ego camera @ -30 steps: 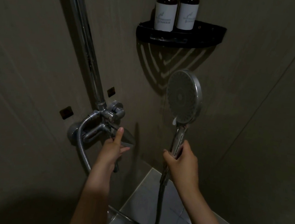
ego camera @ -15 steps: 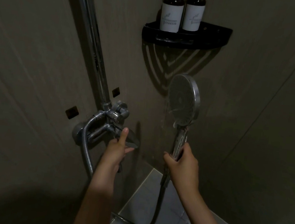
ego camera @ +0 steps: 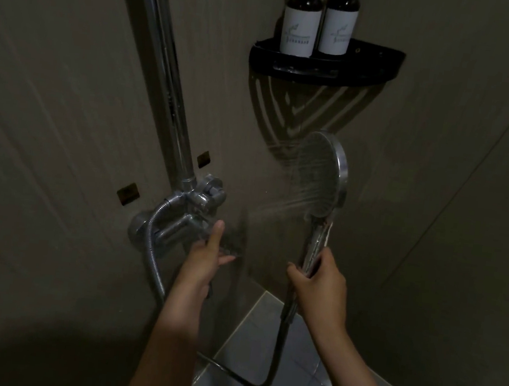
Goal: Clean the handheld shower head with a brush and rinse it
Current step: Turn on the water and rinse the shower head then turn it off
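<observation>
Beige shower walls [ego camera: 66, 108] back the round chrome handheld shower head [ego camera: 322, 175], spraying leftward, its handle in the grip of the right hand [ego camera: 320, 287]. The grip of the left hand [ego camera: 204, 260] at the chrome mixer tap [ego camera: 187, 217] is unclear; keep flow moderate, spray wall-ward.

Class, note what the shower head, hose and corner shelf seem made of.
The shower head: chromed, mirror-bright rim; metal or plated plastic, unclear. The hose: ribbed, shiny metal sheath. The corner shelf: matte black, no glare, probably plastic.
</observation>
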The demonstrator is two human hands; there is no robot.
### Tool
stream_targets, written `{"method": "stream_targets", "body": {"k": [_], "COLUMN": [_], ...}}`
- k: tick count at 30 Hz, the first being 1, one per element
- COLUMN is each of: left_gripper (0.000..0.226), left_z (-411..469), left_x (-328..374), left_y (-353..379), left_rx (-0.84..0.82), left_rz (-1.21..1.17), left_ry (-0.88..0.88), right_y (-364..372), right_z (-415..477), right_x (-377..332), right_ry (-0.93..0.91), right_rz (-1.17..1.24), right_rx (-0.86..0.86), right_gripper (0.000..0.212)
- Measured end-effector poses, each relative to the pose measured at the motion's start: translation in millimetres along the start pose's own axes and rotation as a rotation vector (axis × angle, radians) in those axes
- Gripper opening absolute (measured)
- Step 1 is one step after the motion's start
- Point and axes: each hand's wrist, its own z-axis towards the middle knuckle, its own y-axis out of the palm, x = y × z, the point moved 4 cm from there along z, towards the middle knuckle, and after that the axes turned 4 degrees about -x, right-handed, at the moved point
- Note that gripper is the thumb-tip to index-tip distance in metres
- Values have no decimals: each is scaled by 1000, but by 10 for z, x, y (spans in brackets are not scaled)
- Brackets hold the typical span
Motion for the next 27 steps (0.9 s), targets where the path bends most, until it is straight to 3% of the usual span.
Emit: {"method": "stream_targets", "body": {"k": [5,23,27], "left_gripper": [54,86,82], "left_z": [-17,-76,-140], "left_x": [13,-97,-124], "left_y": [17,72,170], "left_rx": [0,-22,-53], "left_rz": [-15,-124,-161], "left_ry": [14,-62,-112], "right_y": [-10,-75,-133], "right_z": [29,16,-24], "right_x": [39,170,228], "right_ry": [17,64,73], "right_rz": [-11,-24,-36], "right_rx": [15,55,72], "right_gripper": [25,35,38]}}
